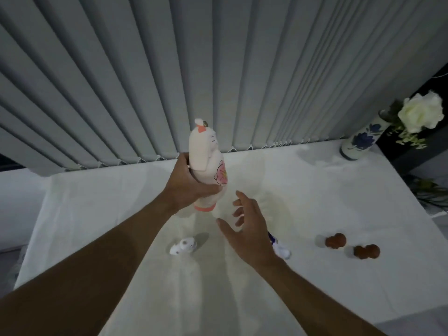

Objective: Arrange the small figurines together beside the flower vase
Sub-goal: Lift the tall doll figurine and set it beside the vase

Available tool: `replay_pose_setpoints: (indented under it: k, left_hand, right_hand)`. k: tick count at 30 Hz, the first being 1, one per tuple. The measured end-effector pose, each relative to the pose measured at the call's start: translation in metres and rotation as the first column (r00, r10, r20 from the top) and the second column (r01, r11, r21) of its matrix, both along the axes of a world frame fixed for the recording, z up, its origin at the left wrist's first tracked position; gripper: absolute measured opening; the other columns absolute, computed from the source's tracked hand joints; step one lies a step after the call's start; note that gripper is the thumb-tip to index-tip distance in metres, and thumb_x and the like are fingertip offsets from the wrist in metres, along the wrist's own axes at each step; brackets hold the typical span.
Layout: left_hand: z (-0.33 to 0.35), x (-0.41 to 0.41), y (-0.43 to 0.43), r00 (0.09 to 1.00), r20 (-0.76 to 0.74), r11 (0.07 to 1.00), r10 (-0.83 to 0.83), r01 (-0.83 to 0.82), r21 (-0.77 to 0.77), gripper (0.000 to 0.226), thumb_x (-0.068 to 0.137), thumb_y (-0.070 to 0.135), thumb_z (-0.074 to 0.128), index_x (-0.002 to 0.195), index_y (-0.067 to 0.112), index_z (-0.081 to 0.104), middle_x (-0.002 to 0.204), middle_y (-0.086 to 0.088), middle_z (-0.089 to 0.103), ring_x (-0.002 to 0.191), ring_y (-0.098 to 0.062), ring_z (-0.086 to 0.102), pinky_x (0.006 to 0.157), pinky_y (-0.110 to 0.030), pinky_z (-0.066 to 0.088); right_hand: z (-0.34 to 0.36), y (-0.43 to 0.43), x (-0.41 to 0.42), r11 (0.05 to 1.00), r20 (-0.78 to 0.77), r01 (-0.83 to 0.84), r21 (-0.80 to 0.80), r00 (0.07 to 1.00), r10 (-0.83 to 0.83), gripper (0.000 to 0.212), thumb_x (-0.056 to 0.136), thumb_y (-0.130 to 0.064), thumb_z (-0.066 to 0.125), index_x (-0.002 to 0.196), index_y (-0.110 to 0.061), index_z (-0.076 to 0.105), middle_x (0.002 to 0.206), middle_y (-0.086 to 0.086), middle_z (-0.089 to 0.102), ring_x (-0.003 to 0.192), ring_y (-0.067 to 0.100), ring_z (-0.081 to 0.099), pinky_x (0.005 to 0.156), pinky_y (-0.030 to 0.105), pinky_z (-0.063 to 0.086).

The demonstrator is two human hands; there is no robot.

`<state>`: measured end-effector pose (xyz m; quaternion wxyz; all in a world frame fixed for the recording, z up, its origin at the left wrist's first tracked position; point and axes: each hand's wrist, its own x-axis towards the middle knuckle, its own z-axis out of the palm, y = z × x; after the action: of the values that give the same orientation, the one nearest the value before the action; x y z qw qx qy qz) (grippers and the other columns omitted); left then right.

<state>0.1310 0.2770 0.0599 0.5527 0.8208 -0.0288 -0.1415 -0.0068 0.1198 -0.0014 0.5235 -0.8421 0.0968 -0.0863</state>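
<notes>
My left hand (188,184) grips a tall white doll figurine (208,163) with a pink flower on its body, held upright above the white table (315,190). My right hand (249,226) hovers open just right of it, fingers spread. Under that hand a small white and purple figurine (281,249) is partly hidden. A small white figurine (183,247) lies on the table below the doll. Two brown round figurines (335,241) (366,251) stand at the right. The blue-flowered vase (363,139) with a white rose (420,111) stands at the far right corner.
Grey vertical blinds (194,69) hang along the table's far edge. Dark furniture (421,146) and some foliage sit beyond the right edge near the vase. The tablecloth drops off at the left and front.
</notes>
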Motion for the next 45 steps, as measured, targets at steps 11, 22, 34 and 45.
replay_pose_setpoints:
  k: [11, 22, 34, 45]
  left_hand:
    - [-0.017, -0.001, -0.050, 0.995, -0.059, 0.997, -0.080, 0.080, -0.001, 0.102, 0.037, 0.034, 0.099, 0.124, 0.020, 0.048, 0.119, 0.002, 0.066, 0.107, -0.014, 0.068, 0.086, -0.043, 0.061]
    - [0.015, 0.003, -0.135, 0.938, -0.103, 0.944, -0.331, 0.329, -0.033, 0.104, 0.050, 0.017, 0.097, 0.135, 0.022, 0.039, 0.124, 0.002, 0.061, 0.112, -0.014, 0.065, 0.088, -0.038, 0.062]
    - [0.026, 0.029, -0.300, 0.836, -0.096, 0.842, -0.540, 0.538, -0.051, 0.085, 0.058, 0.016, 0.096, 0.128, 0.028, 0.050, 0.120, 0.008, 0.066, 0.111, -0.009, 0.065, 0.086, -0.032, 0.062]
    - [-0.012, 0.074, -0.382, 0.817, -0.128, 0.825, -0.562, 0.565, -0.018, 0.080, 0.060, 0.018, 0.097, 0.129, 0.030, 0.058, 0.122, 0.011, 0.067, 0.116, -0.011, 0.062, 0.098, -0.036, 0.057]
  right_hand:
    - [-0.027, -0.074, -0.008, 0.900, -0.092, 0.030, -0.435, 0.993, -0.077, 0.079, 0.079, -0.068, 0.061, 0.140, -0.019, 0.054, 0.137, 0.003, 0.058, 0.126, 0.027, 0.053, 0.104, 0.046, 0.043]
    - [0.016, -0.131, 0.043, 0.951, -0.176, -0.067, 0.302, 0.976, 0.125, 0.099, 0.059, -0.024, 0.102, 0.138, -0.041, 0.043, 0.126, -0.028, 0.062, 0.115, -0.006, 0.061, 0.092, 0.023, 0.056]
    - [0.011, -0.255, 0.050, 0.926, -0.055, 0.324, 0.191, 0.946, -0.320, 0.108, 0.047, -0.023, 0.105, 0.129, -0.025, 0.036, 0.128, -0.001, 0.049, 0.114, 0.006, 0.060, 0.084, 0.024, 0.060]
    - [-0.022, -0.342, 0.094, 0.911, -0.163, 0.406, 0.077, 0.906, -0.390, 0.101, 0.054, -0.023, 0.102, 0.135, -0.024, 0.042, 0.129, 0.001, 0.047, 0.113, 0.016, 0.055, 0.076, 0.013, 0.050]
